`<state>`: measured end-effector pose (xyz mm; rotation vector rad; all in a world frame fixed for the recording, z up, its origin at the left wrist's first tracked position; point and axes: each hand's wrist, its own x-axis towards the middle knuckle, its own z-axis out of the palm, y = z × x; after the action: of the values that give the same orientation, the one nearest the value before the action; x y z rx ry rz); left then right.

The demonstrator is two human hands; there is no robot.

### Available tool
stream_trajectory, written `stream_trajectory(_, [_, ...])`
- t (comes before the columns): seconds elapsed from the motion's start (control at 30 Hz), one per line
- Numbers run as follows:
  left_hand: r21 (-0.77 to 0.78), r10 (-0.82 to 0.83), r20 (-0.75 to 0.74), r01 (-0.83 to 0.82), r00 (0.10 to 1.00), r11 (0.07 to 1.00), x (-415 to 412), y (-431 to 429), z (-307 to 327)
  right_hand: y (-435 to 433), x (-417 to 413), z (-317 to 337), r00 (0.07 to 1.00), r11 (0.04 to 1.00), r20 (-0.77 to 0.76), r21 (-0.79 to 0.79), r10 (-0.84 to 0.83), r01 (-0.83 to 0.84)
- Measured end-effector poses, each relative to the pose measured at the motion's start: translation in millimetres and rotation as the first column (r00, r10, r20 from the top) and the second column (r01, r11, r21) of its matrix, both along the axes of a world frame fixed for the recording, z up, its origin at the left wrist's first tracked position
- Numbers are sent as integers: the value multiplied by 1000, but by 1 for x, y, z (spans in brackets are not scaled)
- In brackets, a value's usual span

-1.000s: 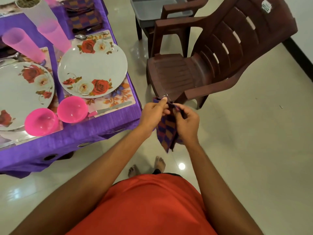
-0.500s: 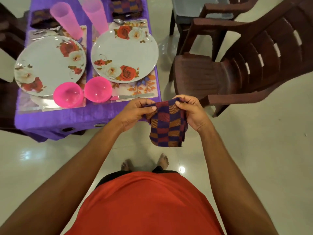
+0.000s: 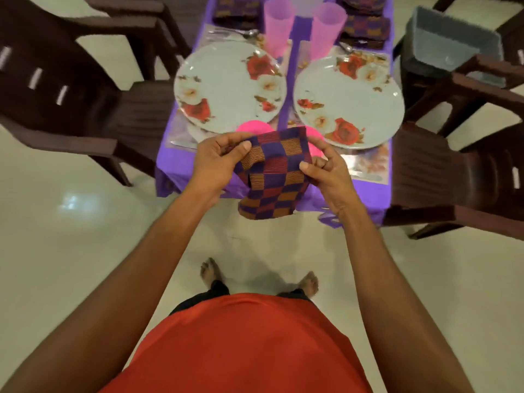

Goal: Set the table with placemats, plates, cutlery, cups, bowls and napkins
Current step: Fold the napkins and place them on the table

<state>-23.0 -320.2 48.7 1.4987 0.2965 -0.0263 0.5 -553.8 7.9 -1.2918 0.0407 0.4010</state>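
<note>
Partly, napkin point(image 3: 272, 174) hides pink bowls point(image 3: 253, 128), 2 plates point(image 3: 229, 89) behind.

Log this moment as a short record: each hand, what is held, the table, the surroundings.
left hand: pinches napkin at its upper left edge
right hand: pinches napkin's right edge
napkin: checked, partly folded, held over table's near edge
table: plates, cups, bowls partly hidden by napkin, folded napkins at far end
around: chairs on both sides, bin far right
</note>
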Motion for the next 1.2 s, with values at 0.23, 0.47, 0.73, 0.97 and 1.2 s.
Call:
stream_trajectory(0.23, [-114, 160, -70, -168, 985, 979, -3, 160, 23, 184, -21, -37, 981, 983, -65, 4, 183, -183])
stream_trajectory(0.47, [140, 313, 15, -312, 950, 940, -7, 278, 32, 292, 13, -42, 992, 991, -38, -37, 125, -126])
stream_trajectory(0.73, [-96, 518, -172, -538, 838, 838, 42, 352, 20, 364, 49, -49, 904, 916, -151, 36, 400, -399])
stream_trajectory(0.97, [206, 326, -23, -314, 945, 927, 100, 422, 14, 383, 114, -51, 951, 963, -151, 23, 269, -269])
stream_trajectory(1.2, [51, 362, -44, -360, 931, 932, 168, 426, 3, 378, 188, -13, 989, 994, -137, 97, 63, -50])
